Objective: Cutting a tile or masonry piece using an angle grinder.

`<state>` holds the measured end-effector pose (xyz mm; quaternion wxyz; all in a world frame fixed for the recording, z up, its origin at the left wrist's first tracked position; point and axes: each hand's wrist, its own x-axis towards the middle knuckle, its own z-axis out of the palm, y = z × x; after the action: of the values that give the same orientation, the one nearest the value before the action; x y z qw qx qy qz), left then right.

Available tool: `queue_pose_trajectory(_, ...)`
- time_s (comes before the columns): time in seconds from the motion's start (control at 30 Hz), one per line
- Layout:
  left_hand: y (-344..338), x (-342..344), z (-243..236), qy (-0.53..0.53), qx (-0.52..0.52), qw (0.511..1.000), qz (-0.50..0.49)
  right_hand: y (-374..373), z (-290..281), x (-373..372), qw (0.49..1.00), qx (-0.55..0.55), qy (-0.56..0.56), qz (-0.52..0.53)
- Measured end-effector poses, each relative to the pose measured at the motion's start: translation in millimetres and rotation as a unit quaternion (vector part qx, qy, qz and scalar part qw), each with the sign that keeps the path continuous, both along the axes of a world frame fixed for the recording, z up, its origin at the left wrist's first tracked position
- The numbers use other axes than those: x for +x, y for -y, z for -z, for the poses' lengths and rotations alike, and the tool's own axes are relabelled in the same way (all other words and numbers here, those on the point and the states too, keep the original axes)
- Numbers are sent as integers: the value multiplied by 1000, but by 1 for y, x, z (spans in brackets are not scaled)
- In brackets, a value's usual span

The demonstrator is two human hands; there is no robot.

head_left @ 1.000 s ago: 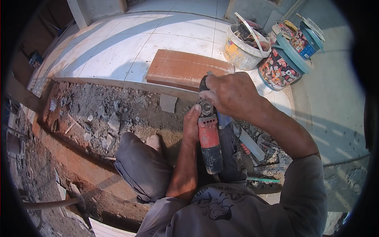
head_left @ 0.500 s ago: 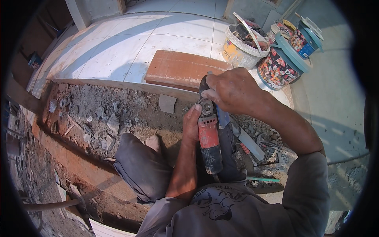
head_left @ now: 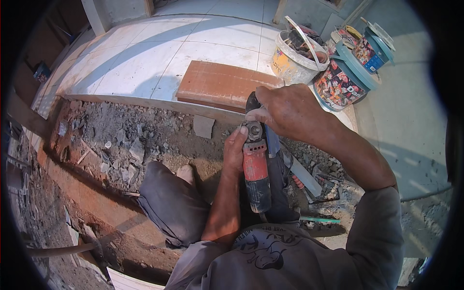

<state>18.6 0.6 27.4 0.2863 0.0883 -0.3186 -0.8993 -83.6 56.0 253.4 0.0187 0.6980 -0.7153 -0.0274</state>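
Note:
A red and black angle grinder points away from me over my lap, its round metal head at the far end and its body worn and dusty. My left hand is closed around the left side of the head, thumb on top. Beyond it, my right hand has its fingers and thumb wrapped around a black handle that stands out from the grinder's head. No disc can be made out. Just right of the grinder, a blue-grey flat piece shows below my right hand.
Broken rubble fills the trench before me. Stacked brown tiles lie on the white tiled floor. A white bucket of tools and teal-lidded buckets stand back right. A long trowel-like blade lies right of my leg.
Both hands keep their hold on the grinder. My right hand has shifted slightly around the black handle. The view has moved a little; nothing else visibly differs.

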Motion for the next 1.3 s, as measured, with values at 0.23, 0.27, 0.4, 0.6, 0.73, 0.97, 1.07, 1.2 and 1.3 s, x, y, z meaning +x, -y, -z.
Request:
queue_pose_trajectory(0.23,-5,-4,-10,-11,15,1000,-14,1,12,-1,979,-131,68,-137)
queue_pose_trajectory(0.27,-6,-3,-12,-13,34,999,-22,0,5,5,994,-55,64,-67)
queue_pose_trajectory(0.4,-1,1,-1,1,7,1000,-2,-2,6,3,995,-26,71,-63)
queue_pose_trajectory(0.6,-3,-4,-2,-10,8,1000,-19,-1,15,3,978,-105,115,-137)
queue_pose_trajectory(0.73,-3,-2,-2,-16,-1,1000,-17,-2,15,7,984,-117,48,-127)
queue_pose_trajectory(0.97,-1,1,-1,-10,12,1000,4,-5,9,10,991,-78,-2,-107)
queue_pose_trajectory(1.07,-4,0,-8,-1,7,1000,-18,-3,7,9,988,-58,-16,-144)
queue_pose_trajectory(1.2,-4,0,-6,-2,-2,1000,-26,-3,4,9,989,-34,-21,-142)
queue_pose_trajectory(1.3,-3,-2,-1,-14,8,1000,-22,-5,11,7,993,-65,-1,-102)
